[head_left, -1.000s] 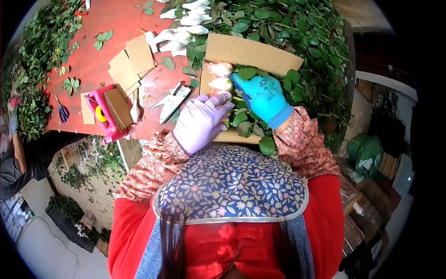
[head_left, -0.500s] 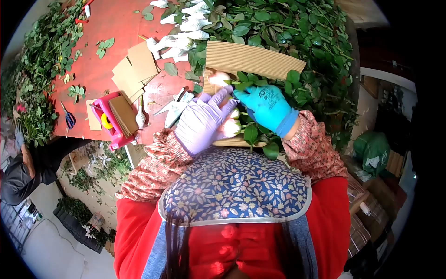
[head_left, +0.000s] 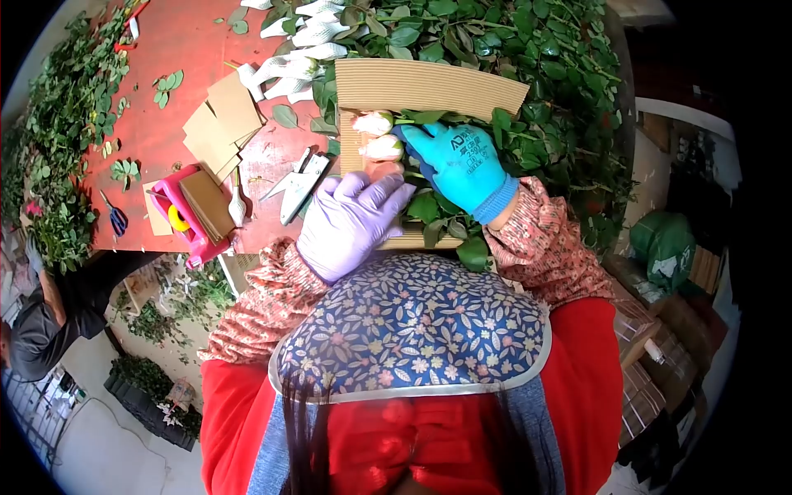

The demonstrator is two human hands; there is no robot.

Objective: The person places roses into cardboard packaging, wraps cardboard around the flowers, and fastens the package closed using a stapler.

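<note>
Pale pink roses lie in a row on a sheet of corrugated cardboard [head_left: 429, 87], their heads toward the left. An upper rose [head_left: 373, 124] and a second rose [head_left: 384, 148] show plainly; a third rose head [head_left: 384, 169] is partly covered. My left hand [head_left: 351, 223], in a purple glove, rests over the lower rose heads with its fingers stretched out and slightly bent. Just right of the heads, my right hand [head_left: 464, 165], in a blue glove, has its fingers closed around a rose stem by the second rose. Its fingertips are partly hidden.
White-netted flower heads [head_left: 318, 33] and leafy stems [head_left: 495, 37] lie beyond the cardboard. On the red table are a stapler-like white tool [head_left: 304, 186], brown cards [head_left: 223, 124], a pink holder [head_left: 194, 214] and scissors [head_left: 114, 216]. Another person [head_left: 54, 313] stands at far left.
My hands have moved apart: the left slid down and back from the fingertip contact, the right shifted slightly left. The upper rose heads now show more clearly, and the view has shifted a little.
</note>
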